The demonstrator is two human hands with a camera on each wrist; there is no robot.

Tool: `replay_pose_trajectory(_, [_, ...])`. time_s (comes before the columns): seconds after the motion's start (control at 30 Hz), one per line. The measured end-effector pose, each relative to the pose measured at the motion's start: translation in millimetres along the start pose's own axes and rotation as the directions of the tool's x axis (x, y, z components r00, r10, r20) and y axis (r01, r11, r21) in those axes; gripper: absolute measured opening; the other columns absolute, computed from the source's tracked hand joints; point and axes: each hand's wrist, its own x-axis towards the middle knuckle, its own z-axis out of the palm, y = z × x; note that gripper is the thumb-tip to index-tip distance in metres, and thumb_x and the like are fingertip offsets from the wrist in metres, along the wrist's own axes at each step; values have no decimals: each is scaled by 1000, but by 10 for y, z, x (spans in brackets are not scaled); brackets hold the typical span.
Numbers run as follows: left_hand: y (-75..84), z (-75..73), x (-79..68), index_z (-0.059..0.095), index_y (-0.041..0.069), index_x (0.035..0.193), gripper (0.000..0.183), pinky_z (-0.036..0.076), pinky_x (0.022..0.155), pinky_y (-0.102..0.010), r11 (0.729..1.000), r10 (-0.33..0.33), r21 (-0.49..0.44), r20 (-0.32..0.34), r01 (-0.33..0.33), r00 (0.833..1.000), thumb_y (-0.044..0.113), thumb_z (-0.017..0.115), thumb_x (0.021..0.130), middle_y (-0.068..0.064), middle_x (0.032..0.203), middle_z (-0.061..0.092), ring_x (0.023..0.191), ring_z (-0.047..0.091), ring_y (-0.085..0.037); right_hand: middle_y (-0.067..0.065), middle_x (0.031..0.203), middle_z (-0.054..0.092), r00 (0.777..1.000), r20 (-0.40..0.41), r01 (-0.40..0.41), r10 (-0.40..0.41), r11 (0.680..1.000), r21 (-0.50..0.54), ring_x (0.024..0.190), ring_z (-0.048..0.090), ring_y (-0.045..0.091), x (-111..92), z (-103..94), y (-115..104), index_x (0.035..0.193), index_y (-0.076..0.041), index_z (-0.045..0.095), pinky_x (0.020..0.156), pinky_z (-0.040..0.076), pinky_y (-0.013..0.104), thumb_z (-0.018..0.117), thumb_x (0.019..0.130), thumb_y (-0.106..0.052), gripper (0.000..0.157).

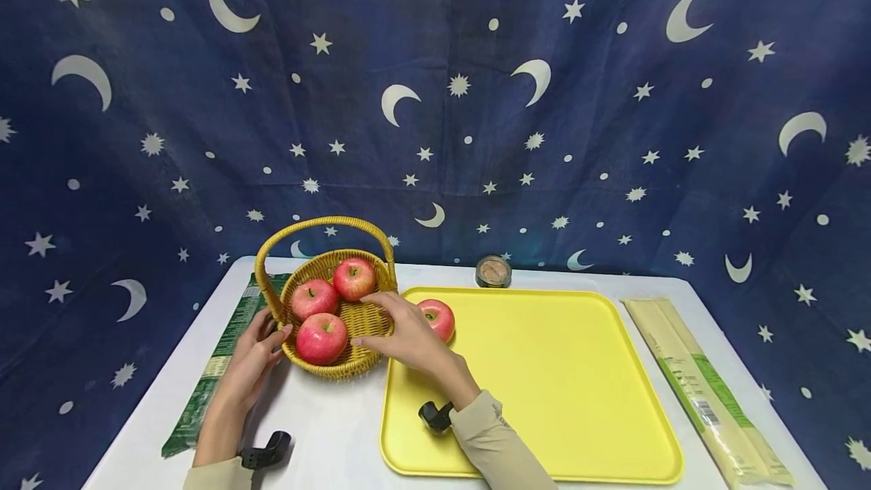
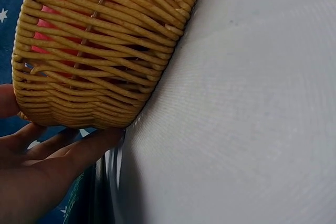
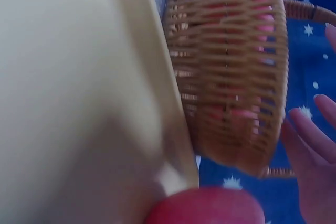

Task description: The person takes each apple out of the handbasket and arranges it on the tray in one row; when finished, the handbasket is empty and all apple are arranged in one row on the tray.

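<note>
A yellow wicker basket [image 1: 333, 371] with an arched handle stands at the left of the table, holding three red apples [image 1: 321, 339]. My left hand [image 1: 250, 361] grips its left side, thumb at the rim. In the left wrist view, the fingers [image 2: 89, 148] lie against the basket's woven wall [image 2: 105, 51]. Over the basket's right rim reaches my right hand [image 1: 416, 335], thumb and fingers spread apart with nothing between them. A fourth apple [image 1: 441, 317] sits on the yellow tray [image 1: 544, 384], partly hidden behind that hand; the right wrist view catches this apple [image 3: 210, 208] at its lower edge.
A green package [image 1: 204, 392] lies left of the basket, partly covered by the left arm. Along the right table edge lies a long beige-and-green package [image 1: 701, 392]. A small round container [image 1: 493, 271] stands behind the tray, before the dark blue star-and-moon cloth [image 1: 469, 134].
</note>
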Motion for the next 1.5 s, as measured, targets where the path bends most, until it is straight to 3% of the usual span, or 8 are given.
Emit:
replay_pose_trajectory(0.23, [-1, -26, 10, 16, 12, 164, 66, 48, 87, -13, 1000, 5, 2, 2, -5, 1000, 23, 50, 109, -17, 167, 24, 116, 51, 6, 1, 140, 62, 997, 79, 31, -28, 999, -38, 128, 57, 22, 158, 165, -56, 140, -14, 60, 109, 46, 36, 84, 86, -39, 64])
replay_pose_trajectory(0.47, [-5, -27, 9, 16, 11, 164, 66, 49, 87, -14, 1000, -3, 7, 3, 3, 1000, 23, 50, 109, -17, 167, 24, 113, 53, 8, 1, 142, 61, 990, 143, 21, -3, 992, -121, 135, 52, 21, 271, 276, -91, 142, -14, 58, 116, 40, 38, 82, 86, -42, 67])
replay_pose_trajectory(0.8, [31, -43, 10, 17, 10, 162, 63, 48, 89, -15, 1000, 19, 18, 10, -19, 1000, 24, 49, 109, -16, 164, 26, 118, 50, 4, 0, 142, 62, 979, 203, 9, 24, 987, -158, 133, 54, 18, 419, 378, -126, 144, -14, 56, 113, 42, 32, 81, 86, -47, 72])
replay_pose_trajectory(1.17, [12, 11, 14, 14, 13, 164, 66, 48, 89, -13, 1000, -5, -5, 3, 5, 1000, 25, 49, 109, -15, 169, 21, 139, 38, -20, -5, 136, 65, 980, 190, -2, 58, 959, -285, 124, 61, 15, 418, 422, -130, 143, -21, 57, 104, 48, 32, 77, 84, -61, 74])
replay_pose_trajectory(1.33, [23, -5, 6, 14, 14, 165, 66, 47, 88, -11, 1000, -6, -5, -11, 6, 1000, 25, 49, 109, -14, 170, 18, 141, 36, -21, -8, 133, 67, 979, 195, 4, 62, 946, -323, 120, 63, 13, 453, 472, -151, 141, -24, 58, 101, 50, 30, 75, 82, -66, 75])
replay_pose_trajectory(1.5, [3, -1, 0, 14, 14, 165, 67, 47, 89, -11, 1000, -10, -4, -7, 10, 1000, 25, 50, 109, -14, 170, 18, 138, 39, -15, -6, 131, 68, 975, 204, -21, 85, 954, -300, 116, 64, 14, 472, 492, -161, 139, -23, 58, 99, 50, 27, 78, 82, -62, 72])
